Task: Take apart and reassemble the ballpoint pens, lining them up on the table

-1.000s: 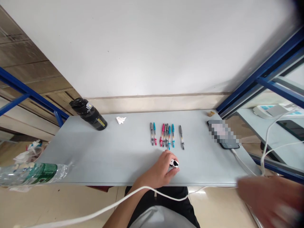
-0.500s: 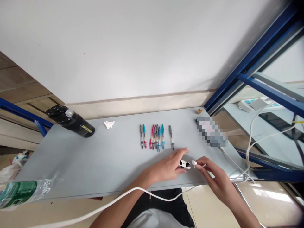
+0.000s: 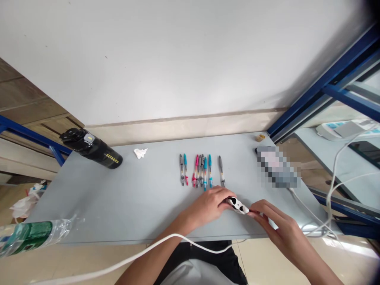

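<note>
My left hand (image 3: 209, 204) is closed round a small white case (image 3: 238, 206) with two dark round hollows, which looks like an earbud case. It is held just above the near part of the table, tilted down to the right. My right hand (image 3: 274, 219) pinches at the case's right end, thumb and fingertips touching it. Whether a small piece is hidden between those fingertips I cannot see. Beyond my left hand lies a row of pens (image 3: 202, 170) with grey, blue and pink parts. A grey pen (image 3: 221, 168) lies apart on the right, its lower end near my left fingers.
On the grey table (image 3: 118, 206) lie a black bottle (image 3: 95, 150), a crumpled tissue (image 3: 140, 153), a blurred-out phone-like object (image 3: 277, 166) with a cable, and a small brown item (image 3: 260, 137). A white cable (image 3: 142, 253) crosses my left forearm. A green-labelled plastic bottle (image 3: 32, 236) is at left.
My right hand has come to the case's right end; the small white piece it pinched apart from the case no longer shows. The case is turned and shows more. The view has shifted slightly.
</note>
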The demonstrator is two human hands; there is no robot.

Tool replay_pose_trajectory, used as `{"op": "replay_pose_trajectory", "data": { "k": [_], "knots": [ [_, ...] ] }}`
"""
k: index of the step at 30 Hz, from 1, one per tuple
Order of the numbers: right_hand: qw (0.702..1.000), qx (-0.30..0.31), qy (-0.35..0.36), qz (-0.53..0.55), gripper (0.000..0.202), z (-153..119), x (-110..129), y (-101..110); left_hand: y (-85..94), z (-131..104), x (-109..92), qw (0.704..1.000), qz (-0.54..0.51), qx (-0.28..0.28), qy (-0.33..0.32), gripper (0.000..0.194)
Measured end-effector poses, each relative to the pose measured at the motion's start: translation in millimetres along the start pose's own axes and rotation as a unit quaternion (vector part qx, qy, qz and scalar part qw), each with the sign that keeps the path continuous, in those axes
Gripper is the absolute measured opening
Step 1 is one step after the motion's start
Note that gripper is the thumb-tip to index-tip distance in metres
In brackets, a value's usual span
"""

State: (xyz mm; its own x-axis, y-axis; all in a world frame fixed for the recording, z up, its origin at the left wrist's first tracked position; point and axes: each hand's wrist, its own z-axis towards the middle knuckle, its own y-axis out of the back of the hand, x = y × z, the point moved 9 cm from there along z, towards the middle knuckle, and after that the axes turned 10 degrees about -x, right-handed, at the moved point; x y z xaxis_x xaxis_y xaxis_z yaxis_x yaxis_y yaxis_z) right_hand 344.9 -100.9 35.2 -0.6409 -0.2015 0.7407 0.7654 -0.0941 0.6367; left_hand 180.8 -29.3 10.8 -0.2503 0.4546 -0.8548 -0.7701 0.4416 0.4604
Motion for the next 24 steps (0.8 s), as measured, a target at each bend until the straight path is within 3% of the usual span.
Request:
{"op": "replay_pose_trajectory", "data": {
  "k": [11, 24],
  "knots": [
    [0.999, -0.032, -0.015, -0.027, 0.019, 1.5, 0.2, 5.7, 0.4, -5.4, -6.9, 0.999, 0.046, -0.015, -0.025, 0.026],
    [0.997, 0.03, 0.012, -0.066, 0.025, 8.5, 2.2, 6.1, -1.7, -4.0, -8.2, 0.999, 0.032, -0.001, -0.044, 0.025]
  ]
}}
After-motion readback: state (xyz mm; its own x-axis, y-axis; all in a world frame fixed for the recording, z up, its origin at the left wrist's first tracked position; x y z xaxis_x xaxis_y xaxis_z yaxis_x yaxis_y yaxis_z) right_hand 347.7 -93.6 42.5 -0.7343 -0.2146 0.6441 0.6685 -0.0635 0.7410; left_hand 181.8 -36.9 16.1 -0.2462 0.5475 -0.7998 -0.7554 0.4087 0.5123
